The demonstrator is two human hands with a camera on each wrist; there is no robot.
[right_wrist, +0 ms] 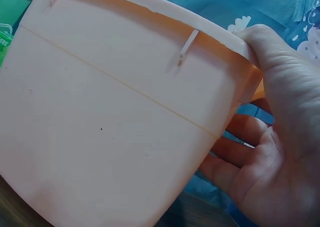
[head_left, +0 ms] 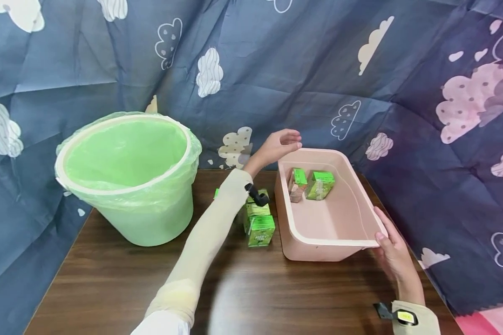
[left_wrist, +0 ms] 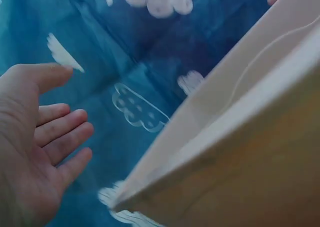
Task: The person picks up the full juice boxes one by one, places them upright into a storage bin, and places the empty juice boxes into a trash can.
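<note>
A pink plastic tub [head_left: 331, 221] stands on the right side of the table. My right hand [head_left: 396, 256] grips its near right corner; in the right wrist view the thumb lies on the rim and the fingers bend against the outer wall. By the tub's far left corner, my left hand [head_left: 278, 146] is raised with nothing in it. Its fingers are relaxed and apart from the tub [left_wrist: 230, 152] in the left wrist view. Inside the tub are two small green drink cartons, one upright [head_left: 320, 185] and one by the left wall [head_left: 297, 184].
More green cartons [head_left: 261, 230] stand in a row left of the tub, partly hidden behind my left forearm. A large green bucket [head_left: 151, 221] lined with a clear plastic bag is at the left. Dark cloud-patterned cloth [head_left: 276, 70] hangs behind the wooden table [head_left: 255, 288].
</note>
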